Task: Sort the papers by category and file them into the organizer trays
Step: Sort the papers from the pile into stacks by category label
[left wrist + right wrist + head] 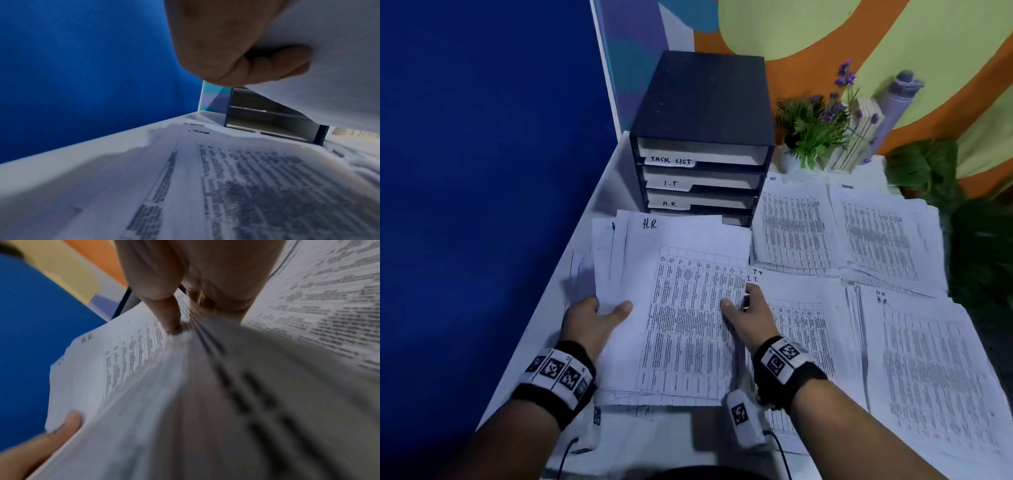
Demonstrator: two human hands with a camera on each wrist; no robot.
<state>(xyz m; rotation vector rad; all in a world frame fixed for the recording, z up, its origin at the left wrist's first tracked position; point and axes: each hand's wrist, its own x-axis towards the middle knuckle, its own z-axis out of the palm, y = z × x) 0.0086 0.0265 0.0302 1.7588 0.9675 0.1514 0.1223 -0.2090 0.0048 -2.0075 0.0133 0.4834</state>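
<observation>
left hand [589, 322], right hand [751, 313]: each grip grasping H.R. stack [681, 308] | organizer [702, 137]: 3 labelled trays | table piles: 4

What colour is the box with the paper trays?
The organizer is black, clearest in the head view.

Organizer [702, 102] stands behind the held stack [681, 308]; paper piles [859, 291] lie right.

Papers [681, 308] matt printed sheets; organizer [702, 99] dark matt; table [599, 192] smooth white.
</observation>
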